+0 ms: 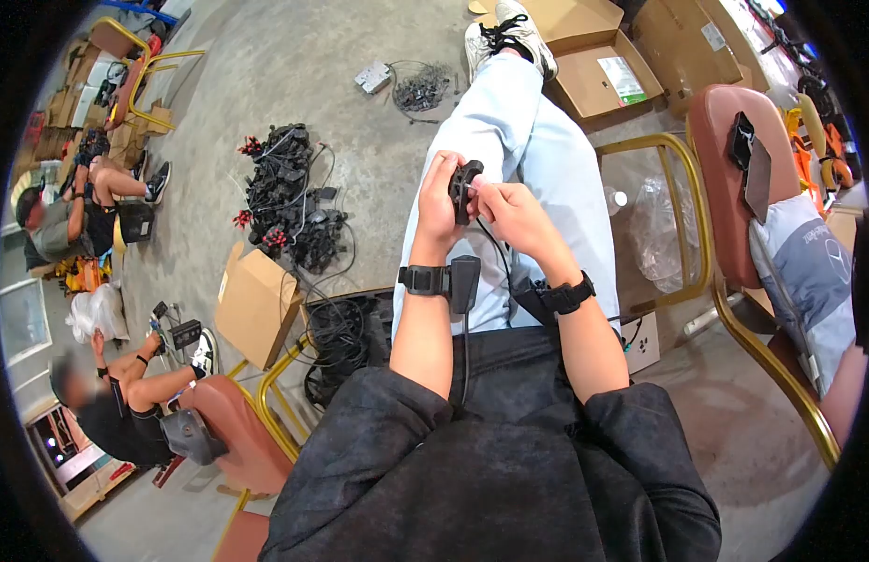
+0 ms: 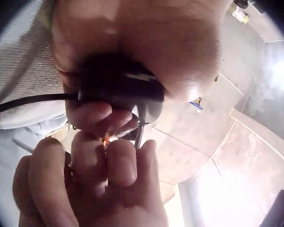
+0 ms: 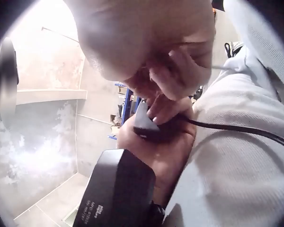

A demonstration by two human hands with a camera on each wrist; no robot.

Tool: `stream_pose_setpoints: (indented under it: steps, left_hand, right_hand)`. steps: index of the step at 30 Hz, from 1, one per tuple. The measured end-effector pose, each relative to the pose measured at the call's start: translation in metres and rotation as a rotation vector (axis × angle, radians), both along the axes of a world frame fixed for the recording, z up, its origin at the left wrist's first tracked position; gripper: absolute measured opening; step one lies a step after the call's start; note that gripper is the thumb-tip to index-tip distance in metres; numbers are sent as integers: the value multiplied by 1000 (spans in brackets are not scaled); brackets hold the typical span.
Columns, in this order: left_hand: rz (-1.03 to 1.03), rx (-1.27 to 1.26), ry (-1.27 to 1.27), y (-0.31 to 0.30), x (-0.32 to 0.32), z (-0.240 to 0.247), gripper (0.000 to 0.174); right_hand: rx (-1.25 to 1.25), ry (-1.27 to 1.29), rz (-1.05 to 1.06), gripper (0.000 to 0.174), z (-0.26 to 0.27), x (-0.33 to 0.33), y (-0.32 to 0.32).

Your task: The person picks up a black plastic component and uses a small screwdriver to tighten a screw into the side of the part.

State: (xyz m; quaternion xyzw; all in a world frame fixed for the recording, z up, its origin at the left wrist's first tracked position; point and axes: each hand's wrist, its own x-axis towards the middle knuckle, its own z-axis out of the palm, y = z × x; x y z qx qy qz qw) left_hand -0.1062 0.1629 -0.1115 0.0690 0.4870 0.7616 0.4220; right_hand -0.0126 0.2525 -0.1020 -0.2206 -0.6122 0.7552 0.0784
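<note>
My left hand (image 1: 436, 201) grips a small black device (image 1: 464, 192) above the lap, fingers curled round it. Close beside it, the right hand (image 1: 520, 217) has its fingertips together at the device's side; a thin metal shaft (image 2: 140, 136) shows there in the left wrist view. A black cable (image 2: 35, 100) runs from the device. In the right wrist view the device (image 3: 154, 127) lies against the left palm, partly hidden by fingers. What the right fingertips pinch is mostly hidden.
Black cables and parts (image 1: 289, 197) lie on the floor at left, near an open cardboard box (image 1: 256, 304). Chairs stand on both sides, one backrest (image 1: 748, 169) at right. Two people sit at far left. More boxes (image 1: 594, 80) lie beyond the shoes.
</note>
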Motion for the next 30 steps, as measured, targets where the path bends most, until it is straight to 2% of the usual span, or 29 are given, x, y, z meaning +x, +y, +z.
stream_pose_setpoints:
  steps: [1,2,4,7,10,15,17,22,24,25,27,28,30]
  left_hand:
    - [25,-16,13,0,1,1,18]
    - [25,-8,14,0,1,1,18]
    - [47,-1,77,0,1,1,18]
    - [99,14,82,-2,2,1,18]
    - [137,94,21,-3,-1,-5,17]
    - [168,72,-73,1,2,-7,17]
    - [133,56,54,4,1,-12,18]
    - [174,12,155,4,2,-14,20]
    - [198,-17,185,3,1,-14,20]
    - [212,-12,117,3,0,-12,19]
    - [226,-12,49,2,-1,-9,19]
    - [195,-54,-14,2,-1,-3,18]
    - [159,-98,-73,0,-4,-1,18]
  right_hand:
    - [-130,-62,40,45,7,0,1]
    - [-122,-60,41,45,14,0,3]
    - [-317,-238,72,42,26,-2,7]
    - [-311,-265,102,37,31,-8,12]
    - [-442,-215,196,34,26,-9,22]
    - [-436,-41,168,29,4,-6,22]
    - [-417,5,91,31,4,-7,25]
    - [-266,-94,85,33,11,-10,23]
    - [-199,-11,62,31,2,-13,19]
    - [-202,-10,63,31,-5,-14,15]
    - [78,179,11,27,-16,-14,8]
    - [74,178,10,27,-11,-12,8]
    - [232,135,13,26,-1,-9,10]
